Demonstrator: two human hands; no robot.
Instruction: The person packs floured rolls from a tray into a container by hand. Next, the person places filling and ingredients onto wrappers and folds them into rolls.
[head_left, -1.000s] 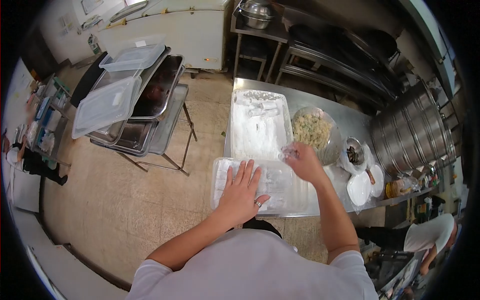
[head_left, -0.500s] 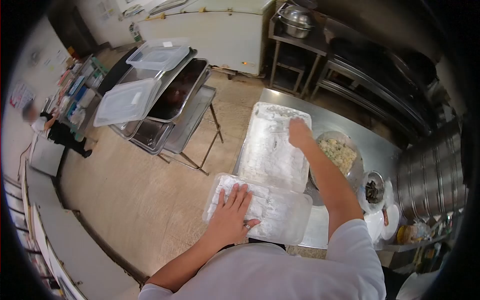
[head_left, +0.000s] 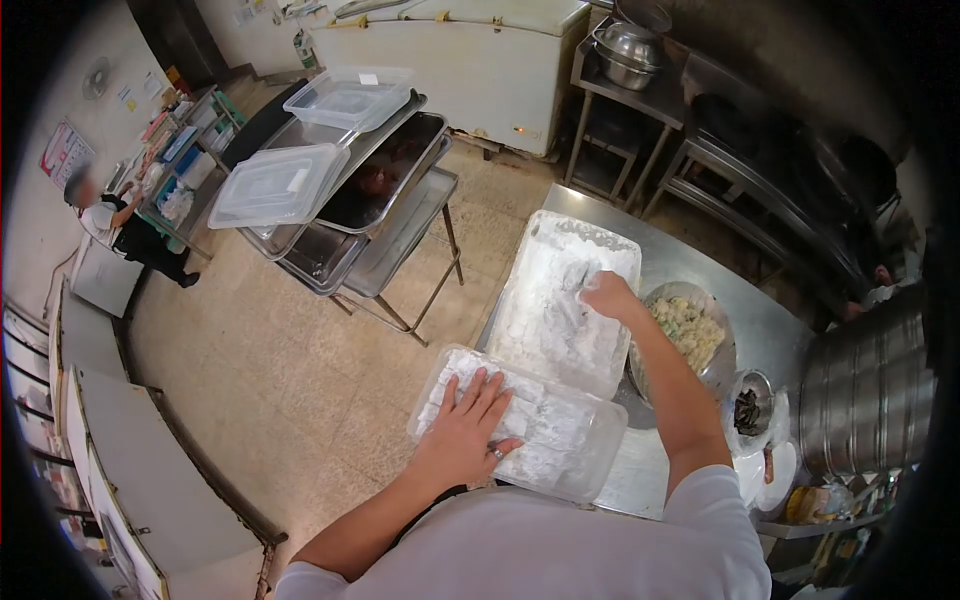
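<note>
My left hand [head_left: 468, 428] lies flat with fingers spread on white, powder-covered pieces in the nearer clear plastic tray [head_left: 598, 455]. A ring is on one of its fingers. My right hand [head_left: 608, 297] is closed, fingertips down at the white powder [head_left: 550, 335] in the farther plastic tray [head_left: 622, 258]. Whatever its fingers hold, if anything, is hidden. Beside my right forearm, a round metal bowl [head_left: 722, 372] contains a pale, chunky mixture [head_left: 688, 333] with green bits. A smaller bowl [head_left: 755, 384] of dark pieces stands closer to me.
The steel table [head_left: 680, 258] supports the trays and bowls. White plates [head_left: 775, 475] and a tall ribbed metal container [head_left: 865, 385] are on the right. A rack with metal trays [head_left: 405, 270] and plastic containers [head_left: 275, 185] stands left. Beyond it, a person [head_left: 130, 232] stands by shelves.
My right hand has moved from the far right side of the farther tray toward its middle. A disturbed grey patch now shows in the powder. My left hand stays flat.
</note>
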